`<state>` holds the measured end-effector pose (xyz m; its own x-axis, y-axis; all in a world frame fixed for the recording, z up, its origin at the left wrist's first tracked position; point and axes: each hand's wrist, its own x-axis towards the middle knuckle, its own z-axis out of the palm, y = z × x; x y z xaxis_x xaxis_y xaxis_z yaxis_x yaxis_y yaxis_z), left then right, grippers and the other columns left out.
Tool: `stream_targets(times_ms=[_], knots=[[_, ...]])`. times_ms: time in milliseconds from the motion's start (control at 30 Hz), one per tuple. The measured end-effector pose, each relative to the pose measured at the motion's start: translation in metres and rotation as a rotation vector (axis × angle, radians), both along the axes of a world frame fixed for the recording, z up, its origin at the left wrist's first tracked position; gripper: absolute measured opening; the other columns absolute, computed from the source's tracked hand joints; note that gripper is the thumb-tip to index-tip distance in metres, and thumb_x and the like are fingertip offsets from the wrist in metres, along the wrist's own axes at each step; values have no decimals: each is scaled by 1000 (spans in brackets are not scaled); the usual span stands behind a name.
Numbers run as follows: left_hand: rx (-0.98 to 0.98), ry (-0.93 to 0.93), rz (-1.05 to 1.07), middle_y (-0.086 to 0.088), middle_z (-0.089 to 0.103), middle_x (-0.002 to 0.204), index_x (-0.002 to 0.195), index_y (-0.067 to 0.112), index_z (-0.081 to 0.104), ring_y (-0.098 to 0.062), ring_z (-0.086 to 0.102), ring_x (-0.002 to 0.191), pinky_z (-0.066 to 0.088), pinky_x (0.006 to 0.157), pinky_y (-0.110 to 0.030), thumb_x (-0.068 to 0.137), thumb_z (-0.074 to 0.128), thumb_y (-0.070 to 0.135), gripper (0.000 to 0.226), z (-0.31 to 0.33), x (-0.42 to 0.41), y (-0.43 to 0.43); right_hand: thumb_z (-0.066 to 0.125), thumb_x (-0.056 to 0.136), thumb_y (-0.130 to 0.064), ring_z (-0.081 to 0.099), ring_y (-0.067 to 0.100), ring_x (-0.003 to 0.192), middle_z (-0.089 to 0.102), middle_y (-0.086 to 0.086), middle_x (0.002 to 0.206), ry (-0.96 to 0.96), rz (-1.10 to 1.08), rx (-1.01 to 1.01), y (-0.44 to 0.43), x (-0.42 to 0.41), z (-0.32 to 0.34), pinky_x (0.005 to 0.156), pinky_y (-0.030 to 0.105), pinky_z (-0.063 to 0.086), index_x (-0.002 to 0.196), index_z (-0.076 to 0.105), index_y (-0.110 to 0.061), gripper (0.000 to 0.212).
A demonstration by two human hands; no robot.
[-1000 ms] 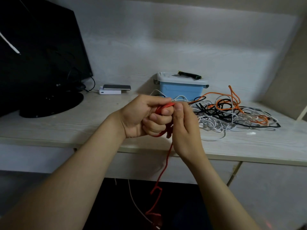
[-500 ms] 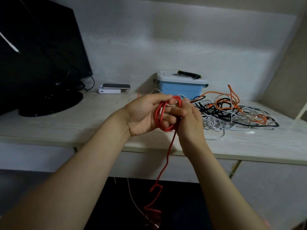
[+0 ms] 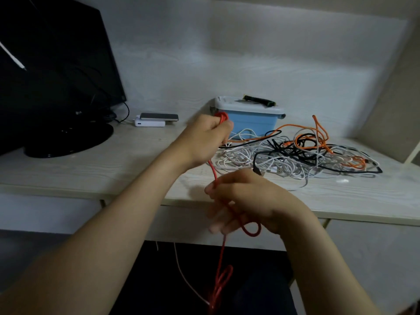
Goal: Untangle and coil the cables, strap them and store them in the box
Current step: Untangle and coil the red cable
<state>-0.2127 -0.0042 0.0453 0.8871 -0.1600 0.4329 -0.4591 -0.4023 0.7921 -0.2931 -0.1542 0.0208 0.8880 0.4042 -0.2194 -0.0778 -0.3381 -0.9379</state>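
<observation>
LG logo [image 3: 78, 113] on monitor [image 3: 56, 64]

A phone [image 3: 159, 116] lies atop a white charger [image 3: 148, 123] beside the monitor [image 3: 56, 64].

Far left on desk [image 3: 113, 173]: monitor [image 3: 56, 76]. Far centre: box [image 3: 252, 119]; phone [image 3: 159, 116] between them. Cable tangle [image 3: 295, 155] before box, spreading right.

The left hand [image 3: 204, 139], gripping the red cable [image 3: 213, 176] coil, has moved toward 12 o'clock; the right hand [image 3: 245, 201] has slid toward 6 o'clock.
</observation>
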Motion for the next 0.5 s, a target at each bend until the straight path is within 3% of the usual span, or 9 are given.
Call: stream_targets(times_ms=[67, 133, 200, 333, 433, 500], knots=[[62, 35, 8, -6, 71, 73, 70, 19, 63, -21, 77, 82, 62, 80, -46, 106, 51, 32, 41, -6, 1, 1, 59, 98, -6, 69, 29, 54, 78, 17, 83, -111, 48, -94, -6, -2, 3, 50, 31, 56, 113, 67, -5, 18], [110, 63, -18, 2, 66, 65, 78, 15, 66, -17, 75, 67, 59, 65, -45, 106, 51, 32, 36, -11, 0, 0, 61, 96, -6, 62, 25, 45, 75, 16, 75, -214, 14, -45, -8, -1, 7, 44, 25, 47, 106, 72, -4, 15], [103, 88, -88, 7, 57, 53, 87, 11, 74, -14, 59, 51, 46, 55, -31, 106, 53, 28, 34, -11, -4, 1, 64, 95, -8, 64, 25, 47, 72, 15, 65, -328, -141, 66, -10, 3, 9, 49, 28, 51, 91, 76, -1, 15], [-81, 382, -365, 1, 52, 47, 70, 12, 68, -17, 27, 42, 21, 50, -32, 110, 39, 29, 53, -12, -11, 4, 75, 89, -35, 66, 8, 55, 69, -7, 56, -956, -607, -186, -12, 23, -4, 61, 32, 53, 75, 79, -21, 21], [-227, 611, -580, 1, 34, 47, 72, 9, 51, -10, 16, 39, 10, 47, -28, 105, 34, 34, 45, -11, -11, 11, 84, 83, -53, 61, 6, 55, 63, -12, 55, -1036, -732, -93, -16, 35, -12, 58, 26, 42, 79, 77, -25, 29], [-311, 727, -688, 6, 25, 52, 71, 16, 39, -8, 11, 41, 9, 43, -25, 102, 37, 36, 38, -9, -10, 15, 86, 82, -52, 59, 5, 56, 66, -9, 61, -1027, -735, 26, -16, 41, -17, 58, 24, 42, 81, 74, -23, 32]])
